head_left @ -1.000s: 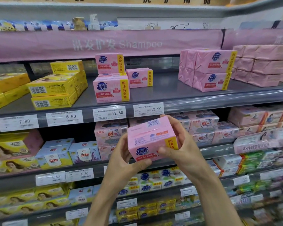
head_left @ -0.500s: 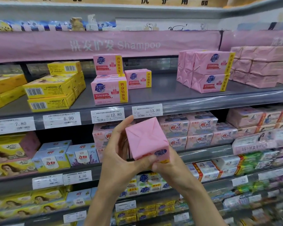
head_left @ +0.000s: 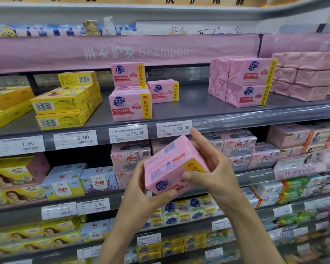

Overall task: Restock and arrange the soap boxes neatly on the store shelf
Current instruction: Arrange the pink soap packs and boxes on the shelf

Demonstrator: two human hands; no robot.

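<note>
I hold a pink soap box (head_left: 168, 166) tilted in front of the second shelf, its barcode side up and its blue logo low. My left hand (head_left: 141, 195) grips its lower left corner, thumb across the front. My right hand (head_left: 211, 168) grips its right end, thumb on the front and fingers behind. On the grey shelf (head_left: 198, 109) above stand three like pink boxes: one at the front edge (head_left: 130, 106), one raised behind it (head_left: 128, 74) and one further back (head_left: 163, 91). A two-high pink stack (head_left: 246, 81) stands to the right.
Yellow boxes (head_left: 61, 103) are stacked at the shelf's left. Plain pink packs (head_left: 309, 75) fill its far right. Bare shelf shows between the pink boxes and the pink stack. Price tags (head_left: 173, 128) line the shelf edge. Lower shelves hold other soaps.
Both hands have turned the pink box: half a second ago its folded end faced me, now the printed barcode side does. My right hand moved from under the box to its right end.
</note>
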